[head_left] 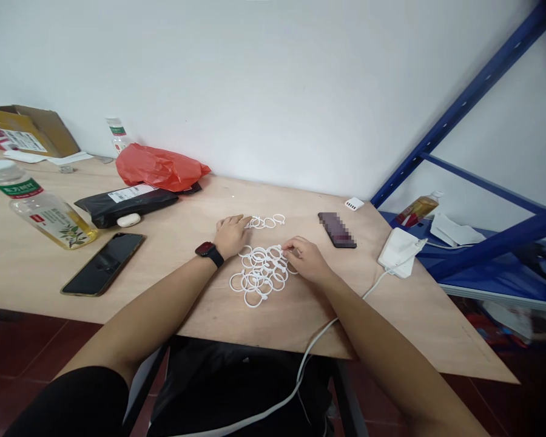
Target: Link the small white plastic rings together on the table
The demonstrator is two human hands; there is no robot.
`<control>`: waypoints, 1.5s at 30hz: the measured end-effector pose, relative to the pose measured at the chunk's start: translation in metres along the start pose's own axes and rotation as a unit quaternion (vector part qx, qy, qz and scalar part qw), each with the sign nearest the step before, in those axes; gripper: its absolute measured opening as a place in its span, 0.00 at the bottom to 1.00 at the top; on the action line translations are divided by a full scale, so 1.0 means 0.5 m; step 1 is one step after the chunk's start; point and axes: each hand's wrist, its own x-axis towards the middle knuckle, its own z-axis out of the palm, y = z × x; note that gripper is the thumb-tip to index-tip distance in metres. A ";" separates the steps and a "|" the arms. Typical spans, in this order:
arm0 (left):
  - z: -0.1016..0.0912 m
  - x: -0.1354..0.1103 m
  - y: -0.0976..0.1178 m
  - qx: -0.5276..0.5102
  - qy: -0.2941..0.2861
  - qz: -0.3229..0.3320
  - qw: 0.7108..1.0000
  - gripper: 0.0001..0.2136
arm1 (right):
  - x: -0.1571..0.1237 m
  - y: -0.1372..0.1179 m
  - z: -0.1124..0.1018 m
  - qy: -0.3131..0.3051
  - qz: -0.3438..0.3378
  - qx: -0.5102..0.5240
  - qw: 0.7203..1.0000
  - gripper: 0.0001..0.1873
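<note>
A heap of several white plastic rings (pixel 258 274) lies on the wooden table (pixel 186 291) in front of me. A short chain of linked white rings (pixel 267 222) lies just beyond it. My left hand (pixel 231 235), with a black watch on the wrist, rests beside the near end of that chain, fingers curled and touching it. My right hand (pixel 306 258) sits at the right edge of the heap, its fingers pinched on a white ring there.
A black phone (pixel 102 263) and a lying drink bottle (pixel 40 206) are at the left, with a black parcel (pixel 127 203), white earbud case (pixel 128 220) and red bag (pixel 159 167). Another phone (pixel 337 229), a white charger (pixel 398 252) with cable, and blue shelving (pixel 482 182) stand right.
</note>
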 end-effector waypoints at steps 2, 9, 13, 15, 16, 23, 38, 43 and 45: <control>0.006 0.001 -0.004 0.006 -0.011 0.001 1.000 0.20 | 0.000 -0.002 0.002 -0.006 -0.014 -0.007 1.000 0.07; 0.010 0.003 -0.003 0.004 -0.009 0.005 1.000 0.13 | -0.002 -0.011 0.004 -0.012 -0.028 0.005 1.000 0.06; 0.004 0.007 -0.004 -0.006 0.000 -0.005 1.000 0.10 | -0.003 -0.015 0.004 -0.018 -0.032 0.011 0.999 0.08; -0.001 0.008 0.000 -0.022 0.011 -0.011 1.000 0.09 | -0.004 -0.016 0.003 -0.017 -0.033 0.014 0.999 0.08; -0.004 0.007 0.004 -0.032 0.019 -0.013 0.999 0.09 | -0.004 -0.016 0.003 -0.016 -0.033 0.015 0.999 0.08; -0.027 -0.007 0.038 -0.098 0.073 0.027 0.992 0.09 | -0.005 -0.015 0.006 0.001 -0.035 0.021 0.999 0.08; -0.053 -0.057 0.118 -0.159 0.094 0.271 0.945 0.09 | -0.022 -0.028 0.002 0.115 -0.076 0.015 0.990 0.10; -0.046 -0.061 0.120 -0.201 0.130 0.256 0.936 0.10 | -0.025 -0.037 0.004 0.126 -0.124 0.005 0.984 0.08; -0.045 -0.062 0.123 -0.224 0.135 0.239 0.935 0.11 | -0.026 -0.039 0.005 0.132 -0.123 0.002 0.984 0.07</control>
